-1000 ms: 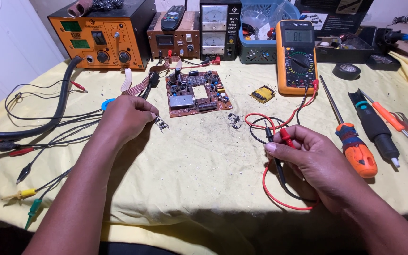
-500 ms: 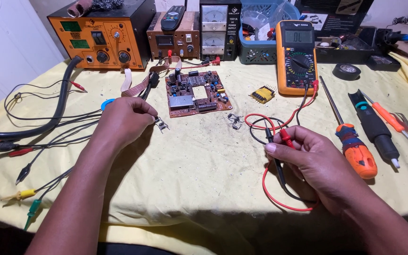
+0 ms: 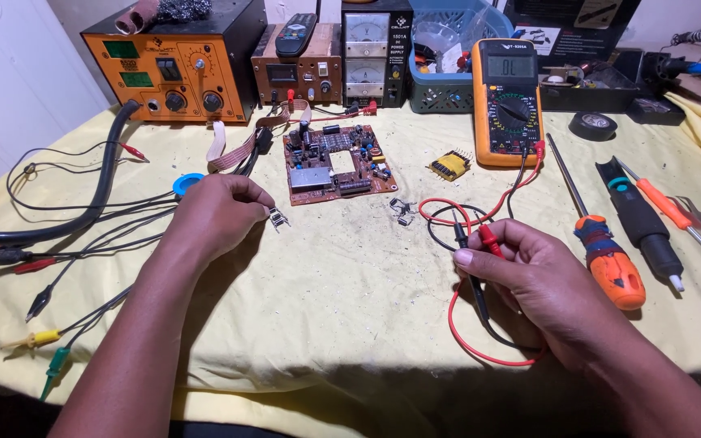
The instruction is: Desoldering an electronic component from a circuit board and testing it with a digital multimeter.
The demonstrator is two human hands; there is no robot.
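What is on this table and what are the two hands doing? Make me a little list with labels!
Left hand: left hand pinches a small metal component just above the cloth
Right hand: right hand holds the red and black test probes
Meter: orange multimeter, its leads run to the probes
Board: brown circuit board lies between the hands, farther back
Tools: orange-handled screwdriver to the right
Surface: yellow cloth

A tiny grey metal component with thin legs [image 3: 278, 217] is pinched upright just above the yellow cloth, near the brown circuit board's lower left corner. The red-tipped probe [image 3: 489, 240] and black-tipped probe [image 3: 459, 236] are held together, tips pointing away, their red and black leads looping across the cloth.
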